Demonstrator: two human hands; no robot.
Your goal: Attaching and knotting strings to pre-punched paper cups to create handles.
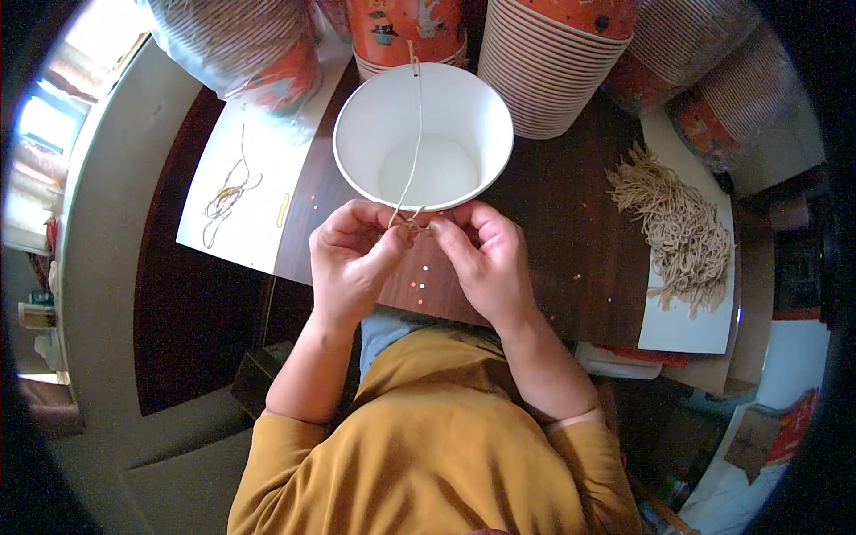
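Observation:
A white-lined paper bucket [366, 125] stands on the dark table in front of me, its open mouth tilted toward me. A thin beige string [417, 134] passes through a hole at the far rim and runs across the mouth to the near rim. There, my left hand [357, 250] pinches the string between thumb and fingers. Close beside it, my right hand [481, 254] pinches the string's looped end, which looks like a loose knot. Both hands touch or nearly touch the bucket's near rim. The fingertips behind the rim are partly hidden.
Nested stacks of orange printed buckets [553, 71] stand at the back, some wrapped in clear plastic [232, 53]. A bundle of beige strings [678, 232] lies on white paper at right. Loose string [232, 192] lies on white paper at left. Small paper dots [423, 285] dot the table.

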